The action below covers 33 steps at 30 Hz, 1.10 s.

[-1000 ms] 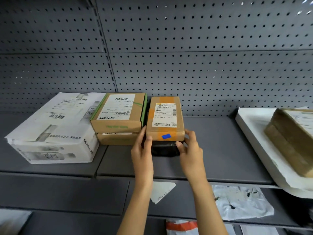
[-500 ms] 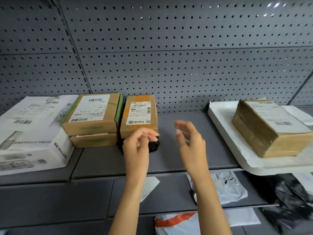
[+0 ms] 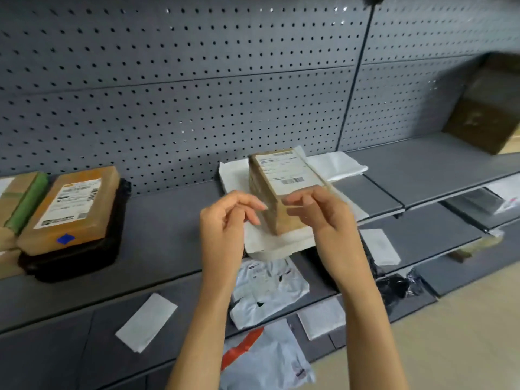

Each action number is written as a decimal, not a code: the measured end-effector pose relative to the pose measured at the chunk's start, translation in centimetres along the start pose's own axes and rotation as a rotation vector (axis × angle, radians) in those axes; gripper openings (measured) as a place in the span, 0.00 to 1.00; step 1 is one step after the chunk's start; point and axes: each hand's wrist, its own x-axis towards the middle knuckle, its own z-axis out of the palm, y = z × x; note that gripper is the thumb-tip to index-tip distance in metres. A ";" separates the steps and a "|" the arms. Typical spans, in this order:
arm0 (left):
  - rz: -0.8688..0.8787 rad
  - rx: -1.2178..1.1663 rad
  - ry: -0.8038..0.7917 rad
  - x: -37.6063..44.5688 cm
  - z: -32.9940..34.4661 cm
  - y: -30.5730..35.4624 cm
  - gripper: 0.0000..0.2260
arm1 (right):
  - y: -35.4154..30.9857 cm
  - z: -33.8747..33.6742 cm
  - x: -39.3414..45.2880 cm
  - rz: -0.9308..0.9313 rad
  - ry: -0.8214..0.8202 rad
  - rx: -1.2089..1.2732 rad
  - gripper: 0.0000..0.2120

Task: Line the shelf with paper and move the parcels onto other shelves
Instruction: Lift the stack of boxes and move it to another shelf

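A tape-wrapped brown parcel (image 3: pixel 277 187) with a white label lies on a sheet of white paper (image 3: pixel 334 166) on the grey shelf (image 3: pixel 168 220). My left hand (image 3: pixel 225 220) and my right hand (image 3: pixel 323 212) hover just in front of that parcel, fingers loosely curled, holding nothing. At the left, an orange-taped box (image 3: pixel 73 209) with a blue sticker rests on a black parcel (image 3: pixel 70 260). Beside it, cut off by the left edge, is a box with green tape (image 3: pixel 25 201).
A dark brown box (image 3: pixel 486 114) stands on the shelf at far right. Lower shelves carry white mailer bags (image 3: pixel 267 294), folded white paper (image 3: pixel 146 322), a black bag (image 3: pixel 399 288) and a red-striped bag (image 3: pixel 267 358). Perforated grey panels form the back wall.
My hands left the orange-taped box and moved right to the parcel on the white paper. The view swung right, so the left boxes slid toward the frame edge.
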 end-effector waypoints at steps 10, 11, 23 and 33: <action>0.003 -0.079 -0.248 -5.0 20.0 2.9 0.21 | 3.0 -20.5 -1.7 0.010 0.182 -0.162 0.14; 0.013 -0.066 -0.266 -5.5 21.6 3.0 0.21 | 3.3 -22.2 -2.0 0.020 0.199 -0.178 0.14; -0.008 -0.096 -0.487 -8.2 38.0 4.2 0.26 | 6.8 -37.5 -4.6 0.125 0.442 -0.208 0.14; -0.070 -0.150 -0.639 -6.3 54.0 2.6 0.25 | 12.1 -50.0 -0.2 0.200 0.593 -0.283 0.14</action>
